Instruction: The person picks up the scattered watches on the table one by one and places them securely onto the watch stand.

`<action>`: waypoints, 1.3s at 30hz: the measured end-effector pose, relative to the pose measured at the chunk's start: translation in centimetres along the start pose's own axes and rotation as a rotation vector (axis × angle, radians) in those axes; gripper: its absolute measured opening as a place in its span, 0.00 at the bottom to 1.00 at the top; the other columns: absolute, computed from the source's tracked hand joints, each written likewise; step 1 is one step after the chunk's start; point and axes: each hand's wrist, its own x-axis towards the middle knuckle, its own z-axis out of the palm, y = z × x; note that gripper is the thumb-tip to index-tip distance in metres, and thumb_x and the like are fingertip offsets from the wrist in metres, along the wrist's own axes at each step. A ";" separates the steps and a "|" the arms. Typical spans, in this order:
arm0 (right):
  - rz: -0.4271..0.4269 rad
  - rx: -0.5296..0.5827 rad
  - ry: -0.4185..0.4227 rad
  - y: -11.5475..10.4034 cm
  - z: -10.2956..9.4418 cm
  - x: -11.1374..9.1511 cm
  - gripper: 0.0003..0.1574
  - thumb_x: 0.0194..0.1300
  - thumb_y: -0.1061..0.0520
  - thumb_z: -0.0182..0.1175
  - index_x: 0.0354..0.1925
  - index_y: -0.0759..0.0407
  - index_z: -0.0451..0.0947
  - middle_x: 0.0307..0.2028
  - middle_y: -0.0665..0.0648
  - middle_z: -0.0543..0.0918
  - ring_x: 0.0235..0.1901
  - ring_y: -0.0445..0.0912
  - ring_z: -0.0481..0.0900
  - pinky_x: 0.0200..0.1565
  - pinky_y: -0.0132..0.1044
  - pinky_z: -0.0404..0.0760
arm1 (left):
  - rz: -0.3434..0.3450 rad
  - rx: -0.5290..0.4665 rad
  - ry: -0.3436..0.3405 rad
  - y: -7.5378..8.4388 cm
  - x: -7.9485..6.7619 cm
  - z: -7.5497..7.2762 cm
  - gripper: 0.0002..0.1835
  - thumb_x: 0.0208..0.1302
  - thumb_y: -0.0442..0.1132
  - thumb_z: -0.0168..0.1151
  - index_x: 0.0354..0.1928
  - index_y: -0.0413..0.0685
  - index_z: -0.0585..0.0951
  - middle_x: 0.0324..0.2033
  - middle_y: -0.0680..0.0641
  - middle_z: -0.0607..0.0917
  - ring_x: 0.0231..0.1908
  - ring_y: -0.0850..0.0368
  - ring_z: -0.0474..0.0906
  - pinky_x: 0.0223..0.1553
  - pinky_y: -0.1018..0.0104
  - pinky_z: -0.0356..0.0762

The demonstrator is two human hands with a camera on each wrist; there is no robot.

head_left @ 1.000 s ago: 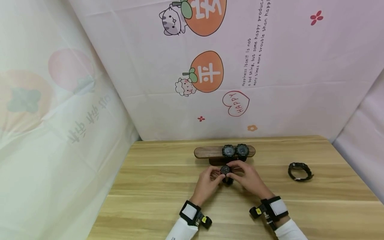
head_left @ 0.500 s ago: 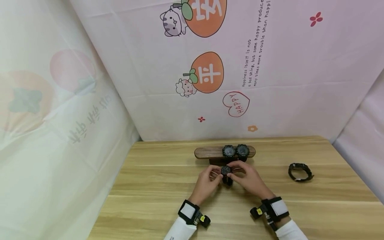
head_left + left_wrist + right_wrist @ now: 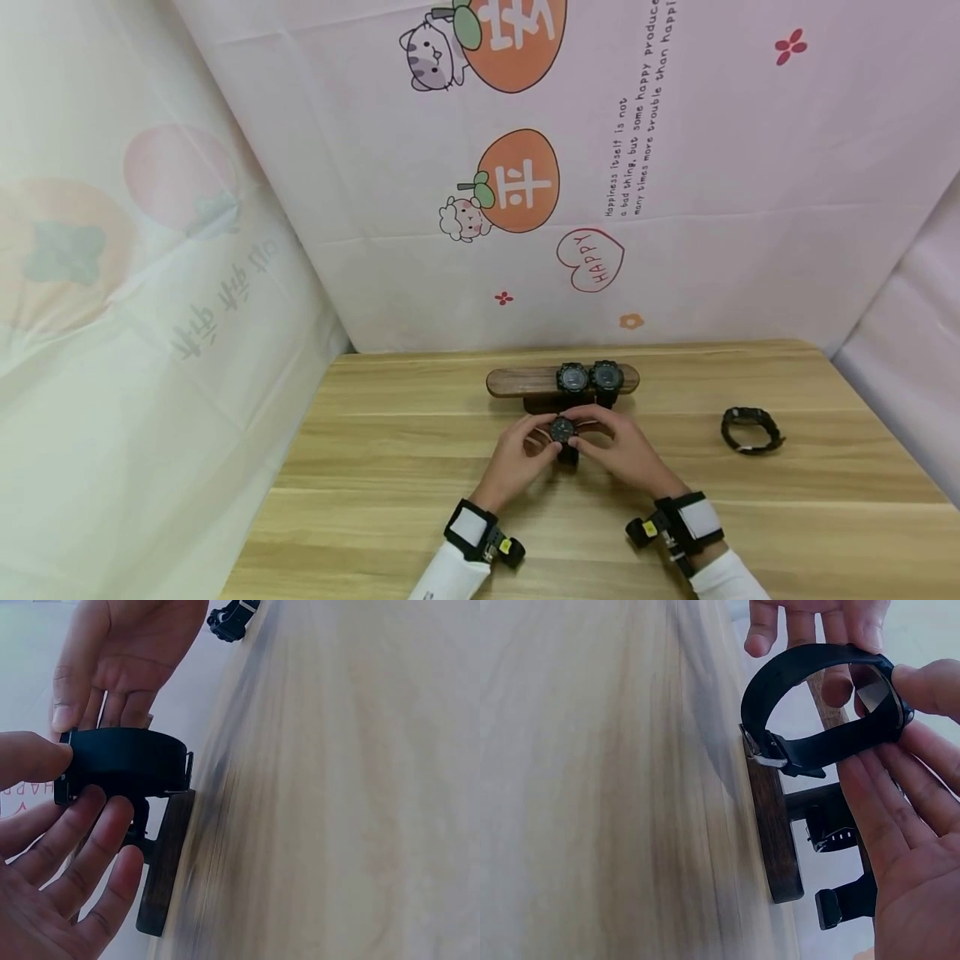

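Note:
A black wristwatch (image 3: 562, 429) is between my two hands, its dial facing up toward the head camera. My left hand (image 3: 517, 460) pinches one side of its case with thumb and fingers. From the other side, my right hand (image 3: 622, 450) grips the case the same way. In the right wrist view the strap (image 3: 761, 690) forms a fastened loop with a metal buckle (image 3: 771, 760). Just behind the hands stands a dark wooden watch stand (image 3: 521, 382). Two black digital watches, one left (image 3: 573, 377) and one right (image 3: 607, 377), sit on the right part of its bar.
Another black watch (image 3: 751, 431) lies on its side on the wooden table (image 3: 360, 500), off to the right. A printed white cloth (image 3: 405, 275) hangs behind the table, and more cloth (image 3: 150, 375) covers the left side.
The held watch has tilted a little and shifted slightly toward me, with both hands keeping their grip. The stand and the other watches stay where they were.

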 end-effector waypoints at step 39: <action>-0.073 -0.053 0.001 0.0 0.0 -0.2 0.27 0.66 0.54 0.76 0.62 0.42 0.82 0.60 0.49 0.84 0.58 0.38 0.81 0.57 0.47 0.88 | 0.170 0.049 0.022 0.4 -0.5 -0.5 0.26 0.71 0.41 0.73 0.68 0.56 0.78 0.64 0.51 0.82 0.63 0.54 0.81 0.62 0.54 0.86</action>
